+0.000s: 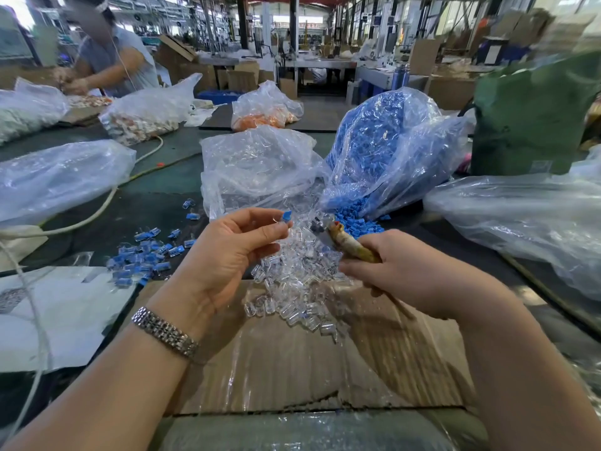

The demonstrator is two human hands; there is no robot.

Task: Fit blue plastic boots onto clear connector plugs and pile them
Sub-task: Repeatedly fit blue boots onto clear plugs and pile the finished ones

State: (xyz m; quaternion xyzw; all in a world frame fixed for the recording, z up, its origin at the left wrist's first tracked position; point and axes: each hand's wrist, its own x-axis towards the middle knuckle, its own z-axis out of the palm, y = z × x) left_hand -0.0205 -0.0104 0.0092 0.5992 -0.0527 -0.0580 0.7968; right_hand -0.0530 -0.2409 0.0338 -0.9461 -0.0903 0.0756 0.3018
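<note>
My left hand (237, 245) is raised palm-up over the table and pinches a clear plug with a blue boot (287, 217) at its fingertips. My right hand (403, 271) grips a yellowish wrapped tool (349, 244) whose tip points up-left. Between the hands lies a heap of loose clear plugs (292, 284) spilling from a clear bag (257, 170) onto cardboard (292, 356). Loose blue boots (357, 222) spill from a big bag of blue boots (383, 151). A pile of fitted blue-and-clear plugs (146, 255) lies at the left.
Large plastic bags lie at the left (58, 177) and right (527, 216). A white cable (97, 209) crosses the dark table. A green sack (533, 122) stands at the back right. Another person (110, 60) works at the far left, beside bags of orange parts (263, 109).
</note>
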